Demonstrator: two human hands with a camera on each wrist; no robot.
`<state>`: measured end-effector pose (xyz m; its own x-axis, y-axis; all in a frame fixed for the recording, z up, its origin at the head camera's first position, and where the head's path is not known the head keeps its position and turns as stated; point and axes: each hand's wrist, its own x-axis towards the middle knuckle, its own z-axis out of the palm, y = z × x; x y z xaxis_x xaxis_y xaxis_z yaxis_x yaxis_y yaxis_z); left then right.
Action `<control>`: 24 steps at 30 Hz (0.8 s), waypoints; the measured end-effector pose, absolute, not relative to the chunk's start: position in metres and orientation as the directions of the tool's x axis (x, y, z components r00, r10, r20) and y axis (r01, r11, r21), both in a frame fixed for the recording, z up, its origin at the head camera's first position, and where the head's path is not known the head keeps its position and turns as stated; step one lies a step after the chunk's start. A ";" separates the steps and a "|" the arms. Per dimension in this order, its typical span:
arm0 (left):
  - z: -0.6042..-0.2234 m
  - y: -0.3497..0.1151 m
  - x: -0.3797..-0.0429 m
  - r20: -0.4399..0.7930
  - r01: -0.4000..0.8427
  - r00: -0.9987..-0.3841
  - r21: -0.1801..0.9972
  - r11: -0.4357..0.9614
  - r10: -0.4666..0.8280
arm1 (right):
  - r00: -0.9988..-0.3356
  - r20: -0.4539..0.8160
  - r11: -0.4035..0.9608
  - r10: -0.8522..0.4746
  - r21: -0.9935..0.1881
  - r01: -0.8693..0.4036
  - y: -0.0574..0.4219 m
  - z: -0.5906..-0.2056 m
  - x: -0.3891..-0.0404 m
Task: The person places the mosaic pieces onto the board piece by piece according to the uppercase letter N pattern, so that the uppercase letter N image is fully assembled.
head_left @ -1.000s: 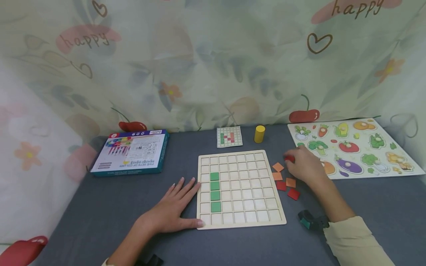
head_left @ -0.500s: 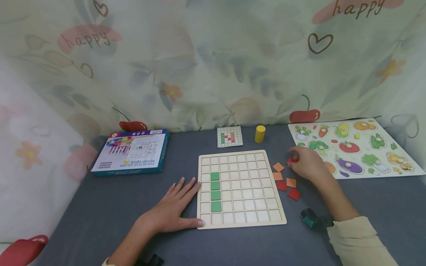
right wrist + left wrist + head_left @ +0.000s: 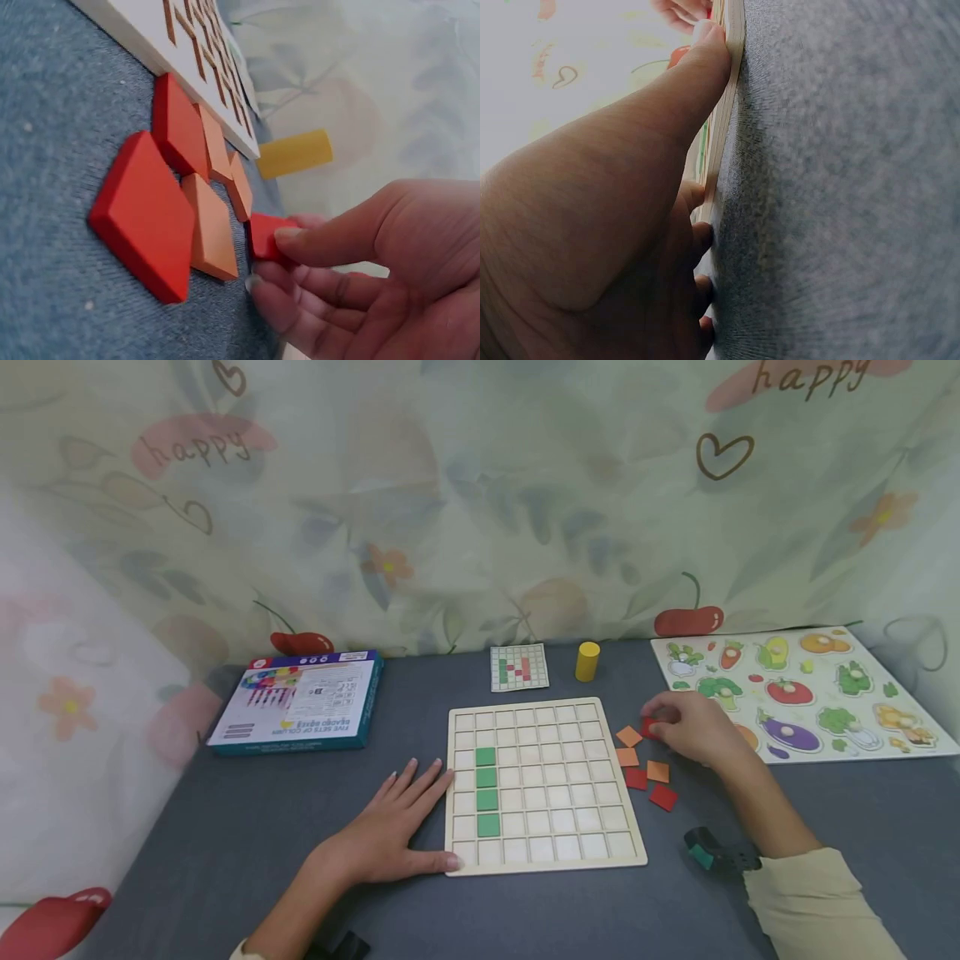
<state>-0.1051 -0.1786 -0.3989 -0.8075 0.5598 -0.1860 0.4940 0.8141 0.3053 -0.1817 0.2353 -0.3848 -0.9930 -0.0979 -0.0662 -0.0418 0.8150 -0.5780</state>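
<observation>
A wooden grid board (image 3: pixel 546 867) lies mid-table, with a column of green tiles (image 3: pixel 487 777) set in its left part. My left hand (image 3: pixel 390 831) lies spread at the board's left edge, its thumb on the near corner and a fingertip on the side. To the right of the board, my right hand (image 3: pixel 697 727) pinches a red square tile (image 3: pixel 266 236) between thumb and fingers. Beside that hand lie loose tiles: two red tiles (image 3: pixel 146 217) and several orange tiles (image 3: pixel 210 225), close to the board's right edge.
A small pattern card (image 3: pixel 519 667) and a yellow cylinder (image 3: pixel 587 662) stand behind the board. At the back left lies a flat box (image 3: pixel 296 703). A vegetable puzzle board (image 3: pixel 806 693) lies at the right, partly behind my right hand. A printed cloth hangs behind.
My right hand has shifted slightly with the red tile, which now shows more plainly between its fingers. The left hand and the board stay put.
</observation>
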 end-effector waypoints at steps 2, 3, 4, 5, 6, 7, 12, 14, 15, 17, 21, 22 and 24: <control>-0.398 -0.179 -0.105 -0.187 0.493 -0.808 0.305 0.815 0.559 | -0.991 -0.096 0.786 -0.098 -0.618 -0.018 0.235 -0.383 -0.182; -0.398 -0.179 -0.105 -0.188 0.491 -0.809 0.305 0.816 0.558 | -0.990 -0.105 0.772 -0.098 -0.636 -0.009 0.234 -0.381 -0.181; -0.398 -0.178 -0.105 -0.187 0.490 -0.810 0.306 0.816 0.556 | -0.989 -0.110 0.758 -0.099 -0.653 -0.003 0.233 -0.380 -0.181; -0.397 -0.178 -0.105 -0.187 0.489 -0.810 0.307 0.817 0.555 | -0.989 -0.109 0.743 -0.101 -0.669 -0.002 0.231 -0.378 -0.180; -0.397 -0.178 -0.105 -0.188 0.487 -0.811 0.307 0.817 0.554 | -0.989 -0.102 0.729 -0.108 -0.684 -0.009 0.230 -0.376 -0.179; -0.397 -0.178 -0.105 -0.189 0.485 -0.812 0.308 0.818 0.553 | -0.989 -0.094 0.719 -0.116 -0.695 -0.019 0.228 -0.375 -0.179; -0.397 -0.178 -0.106 -0.192 0.484 -0.813 0.301 0.822 0.550 | -0.980 -0.069 0.666 -0.187 -0.742 -0.075 0.215 -0.374 -0.176; -0.398 -0.178 -0.106 -0.192 0.486 -0.812 0.298 0.822 0.551 | -0.976 -0.063 0.660 -0.210 -0.745 -0.095 0.209 -0.376 -0.176; -0.399 -0.178 -0.106 -0.193 0.488 -0.811 0.298 0.821 0.552 | -0.974 -0.053 0.665 -0.219 -0.739 -0.109 0.206 -0.377 -0.175; -0.399 -0.178 -0.106 -0.193 0.492 -0.807 0.300 0.817 0.558 | -0.972 -0.037 0.675 -0.231 -0.725 -0.133 0.200 -0.378 -0.175; -0.400 -0.178 -0.106 -0.193 0.495 -0.804 0.304 0.814 0.562 | -0.970 -0.034 0.686 -0.240 -0.714 -0.145 0.187 -0.381 -0.174; -0.400 -0.178 -0.106 -0.192 0.494 -0.805 0.306 0.814 0.561 | -0.968 -0.037 0.685 -0.246 -0.714 -0.147 0.183 -0.381 -0.173; -0.400 -0.178 -0.106 -0.193 0.491 -0.807 0.307 0.816 0.558 | -0.964 -0.038 0.693 -0.263 -0.703 -0.161 0.176 -0.381 -0.173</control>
